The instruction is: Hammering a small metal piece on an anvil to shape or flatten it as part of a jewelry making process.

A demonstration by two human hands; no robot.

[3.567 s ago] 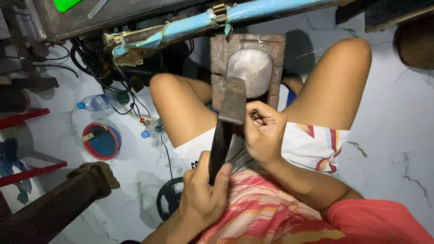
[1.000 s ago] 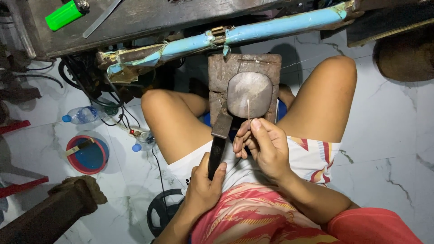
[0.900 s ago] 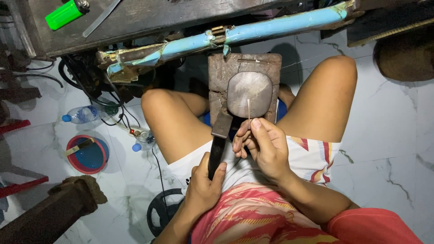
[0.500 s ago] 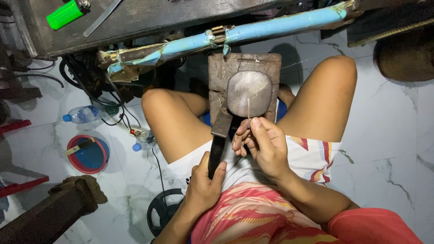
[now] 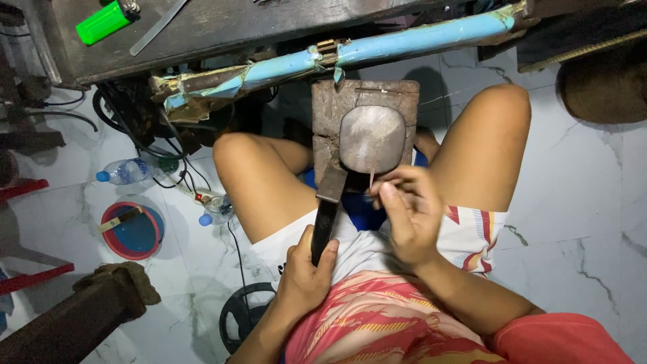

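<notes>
I sit with a wooden block (image 5: 327,111) between my knees; a smooth rounded metal anvil plate (image 5: 371,138) is set in its top. My left hand (image 5: 304,280) grips the dark handle of a flat-headed hammer (image 5: 327,202), whose head rests at the anvil's lower left edge. My right hand (image 5: 408,212) pinches a thin pale wire (image 5: 371,172) that stands on the anvil's near edge, right beside the hammer head.
A workbench edge with a blue-wrapped pipe (image 5: 404,44) spans the top; a green lighter (image 5: 104,20) lies on the bench. On the marble floor at left lie a plastic bottle (image 5: 125,170), a red-rimmed blue bowl (image 5: 131,232), cables and a dark wooden beam (image 5: 74,320).
Since 3.6 s ago the hammer has come down from in front of my chest to the anvil edge, and my right hand has brought the wire onto the anvil. In the last second almost nothing moves.
</notes>
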